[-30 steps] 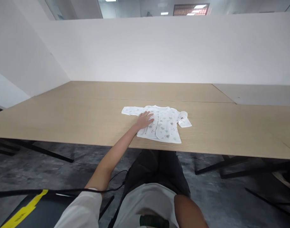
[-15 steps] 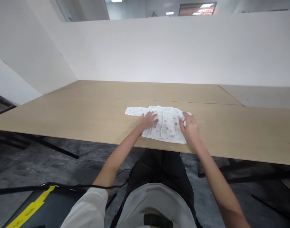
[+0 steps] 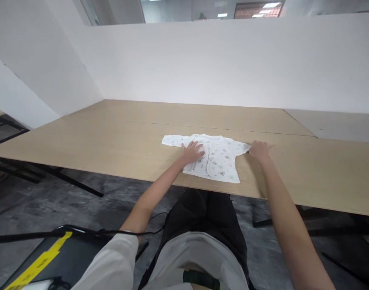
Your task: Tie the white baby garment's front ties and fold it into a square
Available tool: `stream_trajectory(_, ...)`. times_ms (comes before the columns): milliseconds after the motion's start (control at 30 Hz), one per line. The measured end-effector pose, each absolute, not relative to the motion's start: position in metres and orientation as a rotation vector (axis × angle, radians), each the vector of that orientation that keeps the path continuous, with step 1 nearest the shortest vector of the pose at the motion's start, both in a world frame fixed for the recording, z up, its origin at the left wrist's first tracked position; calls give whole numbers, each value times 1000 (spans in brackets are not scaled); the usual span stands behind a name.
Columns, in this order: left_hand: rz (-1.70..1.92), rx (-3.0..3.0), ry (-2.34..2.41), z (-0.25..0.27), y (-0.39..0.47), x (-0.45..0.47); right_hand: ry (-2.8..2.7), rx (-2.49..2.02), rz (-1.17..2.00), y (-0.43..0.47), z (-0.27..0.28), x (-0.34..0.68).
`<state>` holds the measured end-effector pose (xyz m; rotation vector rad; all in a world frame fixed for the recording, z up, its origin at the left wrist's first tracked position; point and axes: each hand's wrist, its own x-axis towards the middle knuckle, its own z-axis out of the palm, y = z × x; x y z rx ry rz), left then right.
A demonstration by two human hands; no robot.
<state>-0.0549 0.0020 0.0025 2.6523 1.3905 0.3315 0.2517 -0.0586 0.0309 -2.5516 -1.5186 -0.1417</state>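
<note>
A small white baby shirt with a scattered print lies front up on the wooden table, near its front edge. Its left sleeve stretches out flat to the left. My left hand rests open on the left half of the shirt's body, fingers spread. At the right, my right hand is closed on the end of the right sleeve, which is drawn out sideways from the shoulder. The cuff is hidden inside the fingers.
The light wooden table runs wide to both sides, with a white wall behind it. A black chair with yellow tape stands at lower left, and a black cable crosses over it.
My right hand has moved right from the shirt's shoulder, taking the sleeve end with it. The right sleeve now extends outward. My left hand has stayed on the shirt.
</note>
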Motion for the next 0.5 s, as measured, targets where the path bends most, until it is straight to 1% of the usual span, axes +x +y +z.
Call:
stream_trajectory(67,345,2672,1451,8,5,-47,-1583,-2444,-175,-40,41,221)
stream_trajectory(167,329,2716,1519,18,13,-23,-1758,-2165,-4,-14,43,166)
stream_trajectory(267,379,2722,1489,23,22,7,-1774,-2101,144,2,29,130)
stream_trajectory(367,465,2631,1515,16,28,26,-1728,-2109,154,7,11,123)
stream_trajectory(500,583,2542,1565,0,35,24,-1700,-2011,121,8,-3,132)
